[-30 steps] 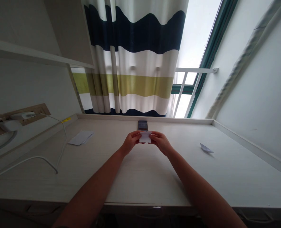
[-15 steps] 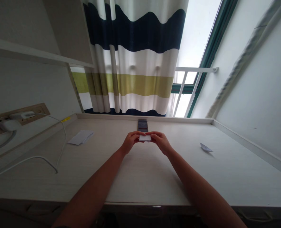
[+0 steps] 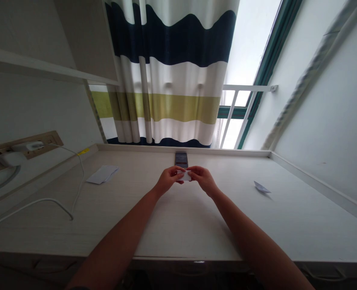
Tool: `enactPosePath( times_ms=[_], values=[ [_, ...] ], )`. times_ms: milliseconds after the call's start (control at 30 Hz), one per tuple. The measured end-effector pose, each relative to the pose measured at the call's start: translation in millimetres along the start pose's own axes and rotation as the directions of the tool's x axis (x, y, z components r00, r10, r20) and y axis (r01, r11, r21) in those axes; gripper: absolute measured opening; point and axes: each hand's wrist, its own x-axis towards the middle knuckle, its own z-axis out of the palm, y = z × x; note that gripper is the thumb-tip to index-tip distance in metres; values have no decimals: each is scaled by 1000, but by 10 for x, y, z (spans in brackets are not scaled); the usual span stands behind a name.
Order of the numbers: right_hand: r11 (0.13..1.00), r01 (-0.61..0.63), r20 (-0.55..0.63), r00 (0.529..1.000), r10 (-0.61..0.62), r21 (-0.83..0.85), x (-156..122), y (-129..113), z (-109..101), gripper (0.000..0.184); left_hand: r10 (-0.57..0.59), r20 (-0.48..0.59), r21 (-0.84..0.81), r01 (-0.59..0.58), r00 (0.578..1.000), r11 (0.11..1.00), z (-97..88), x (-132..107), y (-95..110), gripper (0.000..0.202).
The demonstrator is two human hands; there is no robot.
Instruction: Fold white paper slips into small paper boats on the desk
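- left hand (image 3: 168, 180) and right hand (image 3: 203, 180) closed in a pinch on a small white paper (image 3: 186, 175); paper held at frame centre, just below a smartphone (image 3: 181, 159)
- pale desk (image 3: 181, 225) carries loose paper sheets (image 3: 102, 174) left of the hands; folded paper (image 3: 262, 187) far right

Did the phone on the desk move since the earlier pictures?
No. The phone lies in the same spot just in front of the desk's back edge, with no shift left, right or away from that edge.
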Motion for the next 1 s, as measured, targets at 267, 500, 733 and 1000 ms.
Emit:
enactPosePath(
  times_ms=[267, 500, 733, 1000],
  values=[
    [1000, 2, -6, 1000, -2, -19, 3, 3, 9, 22, 20, 13, 16, -20, 1000, 1000, -3, 7, -32, 29],
    [999, 12, -21, 1000, -13, -46, 4, 10, 14, 23, 4, 7, 18, -4, 1000, 1000, 2, 7, -24, 32],
    [998, 3, -22, 1000, -4, -57, -11, 13, 47, 24, -66, -14, 53, 67, 998, 996, -6, 27, -85, 31],
    [999, -23, -24, 999, 22, -46, -8, -2, 48, 26, -35, -46, 48, 37, 998, 998, 26, 13, -41, 28]
  ],
)
